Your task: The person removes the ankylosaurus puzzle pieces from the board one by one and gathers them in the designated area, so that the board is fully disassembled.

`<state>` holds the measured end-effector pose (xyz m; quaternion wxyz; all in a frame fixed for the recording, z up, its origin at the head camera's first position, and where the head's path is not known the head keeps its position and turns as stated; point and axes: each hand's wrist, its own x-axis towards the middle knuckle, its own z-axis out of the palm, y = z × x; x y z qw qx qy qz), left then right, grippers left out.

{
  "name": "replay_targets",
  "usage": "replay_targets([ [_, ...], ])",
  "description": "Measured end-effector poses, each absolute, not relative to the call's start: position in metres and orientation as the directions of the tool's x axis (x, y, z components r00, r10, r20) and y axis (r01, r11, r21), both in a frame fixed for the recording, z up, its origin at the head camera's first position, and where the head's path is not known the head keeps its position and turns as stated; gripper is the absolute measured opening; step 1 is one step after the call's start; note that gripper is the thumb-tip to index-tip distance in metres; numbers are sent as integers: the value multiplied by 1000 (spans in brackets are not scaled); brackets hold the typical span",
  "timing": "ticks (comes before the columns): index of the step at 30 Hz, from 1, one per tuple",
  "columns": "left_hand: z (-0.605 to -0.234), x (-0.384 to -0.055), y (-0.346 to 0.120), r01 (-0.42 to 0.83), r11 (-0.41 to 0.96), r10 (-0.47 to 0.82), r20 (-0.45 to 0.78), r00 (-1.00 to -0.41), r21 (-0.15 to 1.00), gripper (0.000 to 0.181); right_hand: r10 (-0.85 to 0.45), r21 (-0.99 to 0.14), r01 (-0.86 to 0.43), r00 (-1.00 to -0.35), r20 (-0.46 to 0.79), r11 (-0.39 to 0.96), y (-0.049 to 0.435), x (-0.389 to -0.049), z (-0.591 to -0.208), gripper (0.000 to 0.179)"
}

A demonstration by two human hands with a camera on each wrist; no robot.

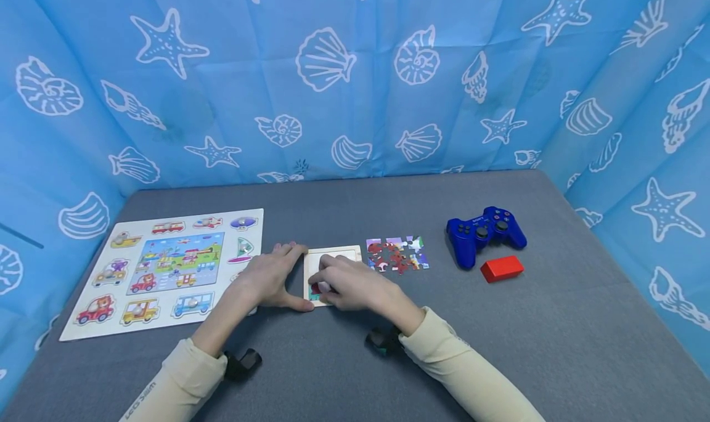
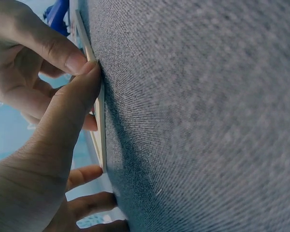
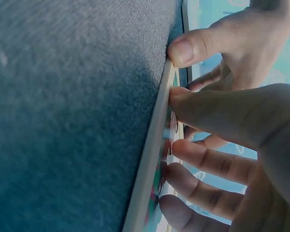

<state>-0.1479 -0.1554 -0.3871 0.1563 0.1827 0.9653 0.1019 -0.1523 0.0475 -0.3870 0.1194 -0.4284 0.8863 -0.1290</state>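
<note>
A small square wooden puzzle tray (image 1: pixel 333 249) lies on the grey table, with colourful puzzle pieces (image 1: pixel 315 289) in its near left corner. My left hand (image 1: pixel 275 277) spans the tray's left side, thumb at the near edge and fingers by the far corner. Over the tray reaches my right hand (image 1: pixel 352 281); its fingertips press down inside, near those pieces. In the right wrist view its thumb (image 3: pixel 208 108) touches the near rim and the other fingers rest over the picture. Beside the tray's right edge lies a patch of loose jigsaw pieces (image 1: pixel 396 254).
A large white vehicle peg puzzle board (image 1: pixel 119 225) lies at the left, partly behind my left forearm. To the right are a blue game controller (image 1: pixel 482 231) and a red block (image 1: pixel 501 268). A blue seashell-patterned curtain (image 1: pixel 355 101) surrounds the table's back and sides.
</note>
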Motion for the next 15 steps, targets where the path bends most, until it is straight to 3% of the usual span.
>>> replay_targets([
  [6, -389, -147, -156, 324, 911, 386, -252, -887, 256, 108, -778, -355, -706, -618, -115, 613, 47, -150, -388, 26],
  [15, -390, -148, -156, 330, 910, 389, -246, -888, 251, 109, -793, -299, -741, -598, -116, 602, 43, -149, -388, 25],
])
